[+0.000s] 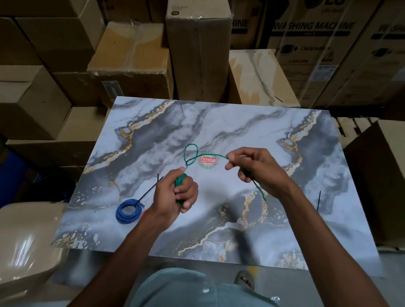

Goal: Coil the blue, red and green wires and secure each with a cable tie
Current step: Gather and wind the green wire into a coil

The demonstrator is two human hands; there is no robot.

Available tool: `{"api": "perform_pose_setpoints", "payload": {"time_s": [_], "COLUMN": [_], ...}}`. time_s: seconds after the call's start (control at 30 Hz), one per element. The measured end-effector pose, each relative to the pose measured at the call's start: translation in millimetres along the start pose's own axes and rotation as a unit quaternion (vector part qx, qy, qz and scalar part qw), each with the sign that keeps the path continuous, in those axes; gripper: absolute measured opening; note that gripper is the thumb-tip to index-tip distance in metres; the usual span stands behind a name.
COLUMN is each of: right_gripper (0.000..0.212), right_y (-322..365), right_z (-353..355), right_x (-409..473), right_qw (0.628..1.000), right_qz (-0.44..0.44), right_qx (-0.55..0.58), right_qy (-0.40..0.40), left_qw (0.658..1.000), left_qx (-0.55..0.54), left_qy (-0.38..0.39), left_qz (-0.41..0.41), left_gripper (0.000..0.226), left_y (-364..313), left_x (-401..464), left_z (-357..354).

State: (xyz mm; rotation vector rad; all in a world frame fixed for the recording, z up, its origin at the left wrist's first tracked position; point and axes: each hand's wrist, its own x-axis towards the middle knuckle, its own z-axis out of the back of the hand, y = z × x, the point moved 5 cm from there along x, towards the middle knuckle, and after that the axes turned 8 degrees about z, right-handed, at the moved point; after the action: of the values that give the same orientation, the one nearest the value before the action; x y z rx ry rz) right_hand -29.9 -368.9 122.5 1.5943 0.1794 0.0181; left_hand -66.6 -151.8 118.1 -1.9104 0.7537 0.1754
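My left hand (178,194) grips a small bundle of green wire (190,154) above the marble-patterned board (291,220). From that fist the wire rises into a loose loop and runs right to my right hand (252,168), which pinches it; the free end hangs down past that hand. A blue wire coil (128,210) lies at the board's left, bound by a black cable tie (149,188) whose long tail sticks up. A sliver of red wire (144,213) shows beside my left wrist, mostly hidden. A loose black cable tie (318,201) lies at the right.
A red and green round sticker (207,161) marks the board's middle. Stacked cardboard boxes (197,46) surround the board at the back and both sides. A beige plastic chair (14,248) stands at the lower left.
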Motion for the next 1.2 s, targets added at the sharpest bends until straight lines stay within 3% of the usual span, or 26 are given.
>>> {"api": "perform_pose_setpoints", "payload": {"time_s": [0.13,0.23,0.3,0.43,0.53,0.6,0.67,0.73,0.8,0.87,1.0,1.2], "right_gripper": [0.021,0.026,0.030,0.039,0.050,0.052,0.046,0.039,0.046,0.054,0.057,0.051], "right_y": [-4,-18,-21,-31,-40,-47,-53,-50,-40,-28,-15,-19], "right_z": [0,-8,-21,-46,-43,-35,-27,-29,-39,-46,-46,-37], "right_x": [15,21,21,17,22,25,21,10,-4,-12,-13,-15], "right_qw": [0.991,0.941,0.914,0.873,0.856,0.868,0.912,0.959,0.964,0.960,0.969,0.961], "right_qz": [-0.056,-0.180,-0.217,-0.215,-0.170,-0.155,-0.175,-0.212,-0.236,-0.230,-0.177,-0.153], "right_qx": [0.094,0.271,0.335,0.436,0.482,0.461,0.355,0.184,0.088,0.063,0.012,0.083], "right_qy": [-0.079,-0.095,-0.074,-0.034,-0.077,-0.101,-0.106,-0.033,0.088,0.146,0.170,0.215], "left_qw": [0.987,0.939,0.913,0.904,0.912,0.921,0.930,0.944,0.956,0.963,0.975,0.982], "left_qx": [0.124,0.299,0.366,0.395,0.379,0.363,0.349,0.319,0.290,0.265,0.214,0.144], "left_qy": [0.098,0.155,0.156,0.143,0.136,0.127,0.109,0.087,0.054,0.023,-0.023,-0.075], "left_qz": [0.017,0.066,0.091,0.087,0.073,0.061,0.039,0.012,-0.013,-0.032,-0.060,-0.095], "left_gripper": [0.053,0.053,0.054,0.055,0.054,0.055,0.056,0.056,0.055,0.055,0.053,0.051], "left_y": [10,22,30,35,32,29,24,18,12,6,-3,-12], "left_x": [-5,-8,-9,-12,-12,-11,-8,-6,-4,-3,0,2], "left_z": [-20,-31,-36,-42,-38,-31,-24,-18,-12,-8,-1,9]}}
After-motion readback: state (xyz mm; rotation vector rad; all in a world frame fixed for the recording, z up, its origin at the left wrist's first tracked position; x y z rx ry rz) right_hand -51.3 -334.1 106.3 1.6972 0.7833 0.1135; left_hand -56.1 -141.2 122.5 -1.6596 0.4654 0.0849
